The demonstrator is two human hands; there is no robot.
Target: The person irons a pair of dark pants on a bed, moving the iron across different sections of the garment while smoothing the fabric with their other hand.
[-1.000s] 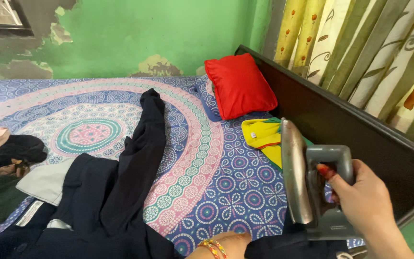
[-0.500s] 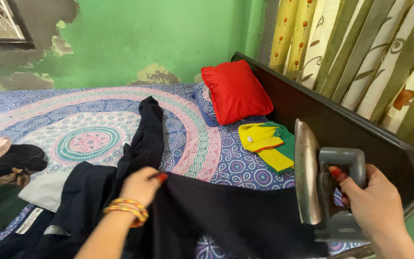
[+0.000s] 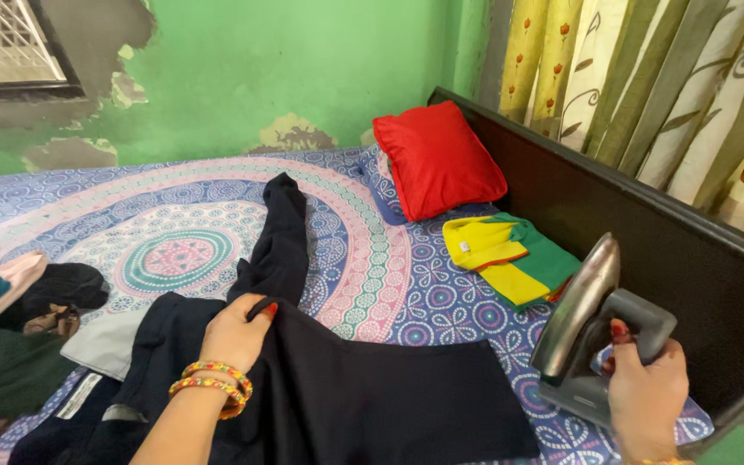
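A dark navy garment (image 3: 372,396) lies spread on a bed covered by a blue and pink patterned sheet (image 3: 174,207). My left hand (image 3: 234,331), with bangles at the wrist, pinches a fold of this garment near its middle. My right hand (image 3: 643,392) grips the handle of a grey clothes iron (image 3: 587,323), held tipped up on its heel at the bed's right edge, soleplate facing left. One leg or sleeve of the garment stretches away toward the far wall.
A red pillow (image 3: 437,159) leans against the dark wooden bed frame (image 3: 647,224). A folded yellow and green garment (image 3: 510,258) lies beside the iron. A pile of dark and grey clothes (image 3: 36,319) sits at the left. Curtains hang at the right.
My left hand has come in from below, taken hold of the dark garment and drawn it flat toward the right. The iron stays upright in my right hand.
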